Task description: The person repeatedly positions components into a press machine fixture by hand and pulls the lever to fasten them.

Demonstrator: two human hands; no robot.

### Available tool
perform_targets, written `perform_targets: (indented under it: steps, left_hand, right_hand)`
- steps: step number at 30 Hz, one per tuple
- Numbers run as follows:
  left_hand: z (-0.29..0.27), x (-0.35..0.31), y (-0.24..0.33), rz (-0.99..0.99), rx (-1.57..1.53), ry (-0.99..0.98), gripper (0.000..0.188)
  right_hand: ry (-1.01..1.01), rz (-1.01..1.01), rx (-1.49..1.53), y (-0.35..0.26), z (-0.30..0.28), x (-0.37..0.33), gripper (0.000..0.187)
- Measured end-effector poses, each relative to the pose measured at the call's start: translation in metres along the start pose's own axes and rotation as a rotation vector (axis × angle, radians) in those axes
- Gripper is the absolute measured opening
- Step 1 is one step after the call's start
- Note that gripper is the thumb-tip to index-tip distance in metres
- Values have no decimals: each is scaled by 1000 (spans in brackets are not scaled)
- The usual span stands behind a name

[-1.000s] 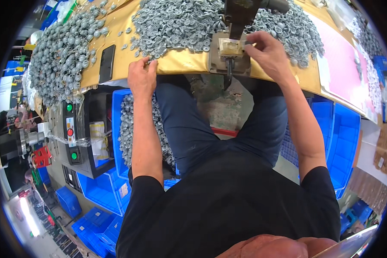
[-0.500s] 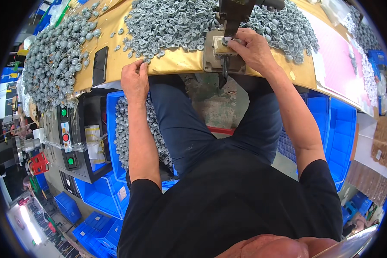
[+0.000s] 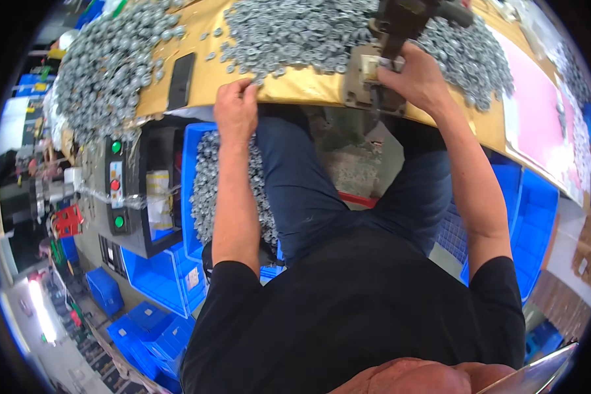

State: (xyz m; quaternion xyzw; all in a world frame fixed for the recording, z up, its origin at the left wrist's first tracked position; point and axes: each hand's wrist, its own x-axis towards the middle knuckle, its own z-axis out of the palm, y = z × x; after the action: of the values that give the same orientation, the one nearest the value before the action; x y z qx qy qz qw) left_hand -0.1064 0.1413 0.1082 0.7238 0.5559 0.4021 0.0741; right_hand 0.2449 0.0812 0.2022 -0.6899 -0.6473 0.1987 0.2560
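My left hand (image 3: pixel 237 110) rests at the table's front edge, thumb and forefinger pinched together at a small grey round part (image 3: pixel 259 81). My right hand (image 3: pixel 419 80) is at a dark bench press (image 3: pixel 400 29), its thumb and fingers closing in beside the pale fixture block (image 3: pixel 370 67) under the press head. What lies between those fingertips is blurred and partly hidden. Behind both hands spreads a large heap of grey round cup-like parts (image 3: pixel 295 33), reaching to either side of the press.
A black phone (image 3: pixel 181 80) lies left of my left hand, beside a pile of grey ball-shaped parts (image 3: pixel 105 65). Below the edge stands a blue bin (image 3: pixel 190 171) of grey parts. A control box (image 3: pixel 117 184) with green and red buttons is further left. Pink sheet (image 3: pixel 538 98) at right.
The whole view has shifted, so the table and hands appear further right. My left hand stays pinched at the edge; my right hand remains at the fixture.
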Motion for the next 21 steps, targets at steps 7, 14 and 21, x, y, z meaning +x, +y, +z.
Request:
perform_targets:
  steps: [7, 14, 21]
  left_hand:
    - [-4, 4, 1, -12, 7, -102, 23]
    - [2, -3, 13, -4, 2, -50, 21]
    - [0, 2, 24, -83, -34, -42, 25]
  right_hand:
    - [11, -26, 54, 6, -5, -6, 46]
    - [106, 30, 265, 32, 12, -12, 32]
    - [5, 228, 510, 30, 12, -4, 24]
